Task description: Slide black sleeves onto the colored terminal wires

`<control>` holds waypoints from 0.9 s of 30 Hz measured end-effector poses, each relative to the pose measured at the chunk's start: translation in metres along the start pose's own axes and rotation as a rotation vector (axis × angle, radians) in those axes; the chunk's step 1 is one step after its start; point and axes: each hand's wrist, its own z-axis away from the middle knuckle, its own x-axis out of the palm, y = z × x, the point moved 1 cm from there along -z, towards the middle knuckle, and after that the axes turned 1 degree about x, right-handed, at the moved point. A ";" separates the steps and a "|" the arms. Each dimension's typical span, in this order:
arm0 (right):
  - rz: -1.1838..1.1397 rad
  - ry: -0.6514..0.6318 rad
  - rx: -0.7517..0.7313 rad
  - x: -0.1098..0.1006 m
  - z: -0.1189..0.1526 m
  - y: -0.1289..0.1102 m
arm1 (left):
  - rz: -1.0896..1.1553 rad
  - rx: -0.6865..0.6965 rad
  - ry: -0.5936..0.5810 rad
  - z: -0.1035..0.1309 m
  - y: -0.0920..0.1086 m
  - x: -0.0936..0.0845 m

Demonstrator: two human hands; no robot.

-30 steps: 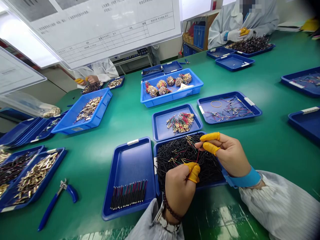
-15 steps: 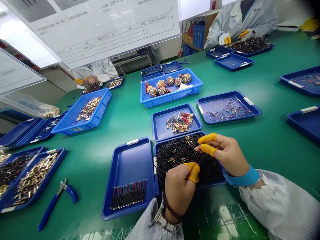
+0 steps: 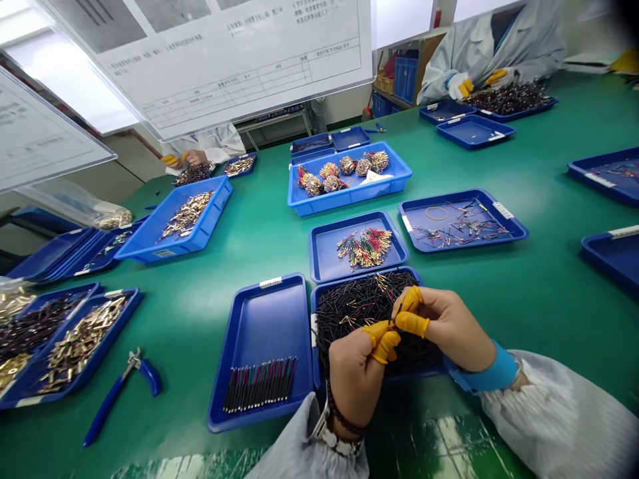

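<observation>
Mostly hidden behind yellow finger cots (image 3: 413,324), above the near blue tray (image 3: 424,374): a thin wire (image 3: 391,324), little more than a speck at the fingertips of the left hand (image 3: 362,362), pinched tight between thumb and forefinger. Closed likewise in a pinch, close against the left: the right hand (image 3: 439,322), gripping a dark sliver (image 3: 398,311), probably a tube; cannot tell whether threaded onto the wire or only touching it. Covered in part by both hands: a heap of short black tubes (image 3: 344,313) in that tray, with a few gold-tipped wires, red and green, lying on top. Cut off at the top edge: an instruction sheet (image 3: 239,66) with blurred print; at the left edge, a second sheet (image 3: 44,133), also illegible. Cropped at upper right: a co-worker in a pale coat (image 3: 529,43), with dark, tangled parts below the hands. Plainer to see in the blue tray on the left (image 3: 267,319): a neat row of black-sleeved wires (image 3: 262,386), side by side, with silvery lower ends and red, green and dark strands at the top. Just beyond the tubes: a fanned bundle of loose wires (image 3: 367,246), red, green and black, with gold tips.
</observation>
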 end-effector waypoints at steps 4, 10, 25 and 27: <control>-0.054 -0.005 -0.045 0.007 0.002 0.007 | -0.155 0.110 0.090 0.004 0.000 0.001; -0.260 0.016 0.052 0.010 0.001 0.010 | -0.267 0.220 0.166 0.003 0.004 0.003; -0.309 -0.097 0.035 0.017 0.007 0.011 | -0.139 0.231 0.062 0.001 0.003 0.008; -0.297 -0.133 0.051 0.017 0.007 0.012 | -0.138 0.238 0.067 0.001 0.002 0.009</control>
